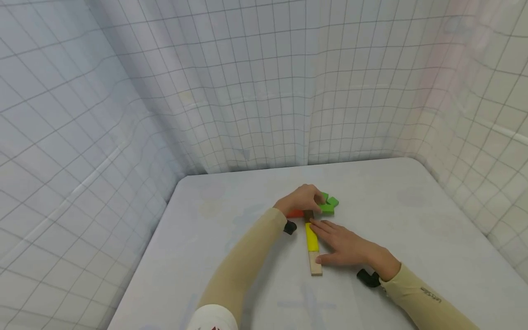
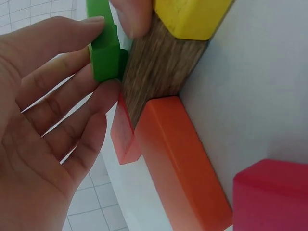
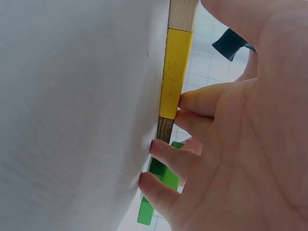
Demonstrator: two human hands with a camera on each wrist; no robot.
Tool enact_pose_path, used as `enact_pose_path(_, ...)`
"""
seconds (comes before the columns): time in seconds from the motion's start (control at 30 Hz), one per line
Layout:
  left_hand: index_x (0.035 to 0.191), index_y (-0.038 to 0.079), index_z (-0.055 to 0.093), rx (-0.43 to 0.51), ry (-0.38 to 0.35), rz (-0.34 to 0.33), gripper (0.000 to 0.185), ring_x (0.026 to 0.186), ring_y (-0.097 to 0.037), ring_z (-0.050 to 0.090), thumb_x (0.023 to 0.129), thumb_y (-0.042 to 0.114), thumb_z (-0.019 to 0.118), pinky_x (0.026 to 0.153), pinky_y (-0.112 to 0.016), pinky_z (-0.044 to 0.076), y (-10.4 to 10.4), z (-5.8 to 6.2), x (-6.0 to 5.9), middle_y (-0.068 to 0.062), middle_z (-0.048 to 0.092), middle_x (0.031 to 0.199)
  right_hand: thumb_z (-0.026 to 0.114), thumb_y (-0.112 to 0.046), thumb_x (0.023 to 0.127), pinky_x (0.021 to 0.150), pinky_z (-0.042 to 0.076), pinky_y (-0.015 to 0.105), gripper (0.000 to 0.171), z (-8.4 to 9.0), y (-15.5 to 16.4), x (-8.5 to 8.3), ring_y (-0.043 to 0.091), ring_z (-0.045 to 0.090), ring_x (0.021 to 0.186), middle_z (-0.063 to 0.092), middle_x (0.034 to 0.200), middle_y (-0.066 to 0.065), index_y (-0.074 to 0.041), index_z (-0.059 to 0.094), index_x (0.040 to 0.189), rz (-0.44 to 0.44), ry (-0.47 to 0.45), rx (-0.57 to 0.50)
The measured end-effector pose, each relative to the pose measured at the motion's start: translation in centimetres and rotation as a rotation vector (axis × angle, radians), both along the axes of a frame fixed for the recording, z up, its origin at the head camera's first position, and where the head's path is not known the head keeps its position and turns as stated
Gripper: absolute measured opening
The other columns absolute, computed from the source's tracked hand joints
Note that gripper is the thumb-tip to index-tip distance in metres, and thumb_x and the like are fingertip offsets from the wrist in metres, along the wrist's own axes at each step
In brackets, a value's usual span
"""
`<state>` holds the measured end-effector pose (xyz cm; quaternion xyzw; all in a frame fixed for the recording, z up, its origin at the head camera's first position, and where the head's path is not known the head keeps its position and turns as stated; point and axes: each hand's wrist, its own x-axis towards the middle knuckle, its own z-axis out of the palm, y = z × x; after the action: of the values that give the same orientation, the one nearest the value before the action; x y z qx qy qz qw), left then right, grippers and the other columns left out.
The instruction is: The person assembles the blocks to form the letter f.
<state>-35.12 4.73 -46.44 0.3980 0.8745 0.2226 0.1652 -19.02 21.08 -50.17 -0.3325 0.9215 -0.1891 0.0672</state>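
On the white table (image 1: 412, 220) lies a row of blocks: light wood (image 1: 316, 266), yellow (image 1: 311, 237), dark brown (image 1: 308, 214), with an orange block (image 1: 294, 213) to its left. My left hand (image 1: 307, 197) reaches over the far end, and its fingertips (image 2: 89, 24) touch a green block (image 2: 105, 48) that sits against the dark brown block (image 2: 156, 72). My right hand (image 1: 338, 238) lies flat beside the row. Its fingertips (image 3: 190, 103) press the yellow block (image 3: 175, 72) and the dark block (image 3: 164, 130). A salmon piece (image 2: 124, 137) and a red block (image 2: 272, 195) are close by.
White gridded curtains (image 1: 247, 91) close in the table on the back, left and right. The table's rounded corners are at the far left and far right. Black wrist mounts (image 1: 368, 278) sit on both tan sleeves. A white round object (image 1: 212, 318) shows at the bottom edge.
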Motion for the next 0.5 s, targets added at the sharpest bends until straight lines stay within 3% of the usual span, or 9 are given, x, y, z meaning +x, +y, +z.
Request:
enact_pose_path(0.3,0.111,0.014,0.077,0.000,0.051,0.032,0.026,0.088,-0.009,0.059,0.085,0.018,0.082,0.080,-0.018,0.048,0.5,-0.8,0.3,0.007,0.068,0.096,0.057,-0.066,0.093,0.115,0.025,0.057,0.094,-0.3,0.0,-0.2,0.037,0.019,0.150,0.015,0.167,0.008,-0.008,0.024,0.160,0.002,-0.011,-0.002)
enact_pose_path(0.5,0.108,0.014,0.077,0.113,-0.016,0.090,0.025,0.088,-0.005,0.061,0.084,0.016,0.082,0.082,-0.019,0.049,0.1,-1.6,0.0,0.008,0.071,0.096,0.056,-0.065,0.094,0.115,0.025,0.058,0.094,-0.1,0.1,-0.1,0.038,0.019,0.150,0.015,0.167,0.007,-0.007,0.025,0.160,0.002,-0.004,0.014)
